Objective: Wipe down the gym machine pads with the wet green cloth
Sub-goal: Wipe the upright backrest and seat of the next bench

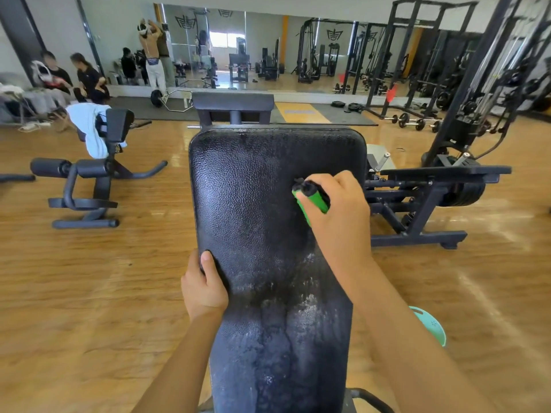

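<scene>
Pad (268, 204) glistens with wet streaks along its lower half and right side — upper left looks drier, likely still to wipe. Left hand (204, 289) clamps the left edge, thumb on top; right hand (340, 216) fists the green cloth (314, 201) against the upper right.

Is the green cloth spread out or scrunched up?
Scrunched up: the right hand grips the green cloth rolled tight against the pad.

left hand (204, 289) gripping, thumb on top; right hand (337, 204) clenched.
</scene>
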The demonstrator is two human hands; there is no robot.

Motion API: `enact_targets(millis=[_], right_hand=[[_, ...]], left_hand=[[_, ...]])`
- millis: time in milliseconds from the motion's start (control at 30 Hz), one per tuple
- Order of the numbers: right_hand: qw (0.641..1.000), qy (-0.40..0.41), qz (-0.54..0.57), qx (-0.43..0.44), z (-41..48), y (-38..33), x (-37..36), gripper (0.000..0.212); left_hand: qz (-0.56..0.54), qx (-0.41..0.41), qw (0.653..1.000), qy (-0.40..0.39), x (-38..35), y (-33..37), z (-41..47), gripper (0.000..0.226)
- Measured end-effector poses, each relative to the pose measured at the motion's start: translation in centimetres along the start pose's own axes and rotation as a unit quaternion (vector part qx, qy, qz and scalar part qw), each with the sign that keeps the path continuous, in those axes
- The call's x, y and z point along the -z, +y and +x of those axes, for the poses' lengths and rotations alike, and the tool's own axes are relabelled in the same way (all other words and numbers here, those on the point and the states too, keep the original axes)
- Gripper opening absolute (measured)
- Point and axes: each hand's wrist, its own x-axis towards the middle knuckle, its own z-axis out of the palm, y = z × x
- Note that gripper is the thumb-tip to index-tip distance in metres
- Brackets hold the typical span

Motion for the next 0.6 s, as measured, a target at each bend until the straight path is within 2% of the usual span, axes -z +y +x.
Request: enact_targets(millis=[100,233,367,433,600], right_hand=[[1.000,-0.001,-0.025,0.013,0.3,-0.2,-0.7,0.017],[0.999,-0.042,-0.020,0.028,-3.6,0.3,-1.1,0.015],[0.995,-0.102,-0.004,-0.012,-5.1,0.7,-0.7,0.016],[0.997,-0.079,-0.004,-0.013,-3.7,0.7,-0.2,0.018],[0.998,0.061,-0.018,-0.022,2.2,1.9,1.6,0.019]], left_hand=[[-0.004,-0.005,1.000,-0.001,0.0,0.0,0.0,0.052],[0.000,-0.011,1.000,-0.001,-0.1,-0.2,0.0,0.050],[0.008,-0.005,1.000,-0.001,-0.2,-0.3,0.0,0.051],[0.011,-0.002,1.000,-0.002,-0.2,-0.4,0.0,0.052],[0.008,-0.009,1.000,0.000,-0.2,-0.4,0.0,0.053]])
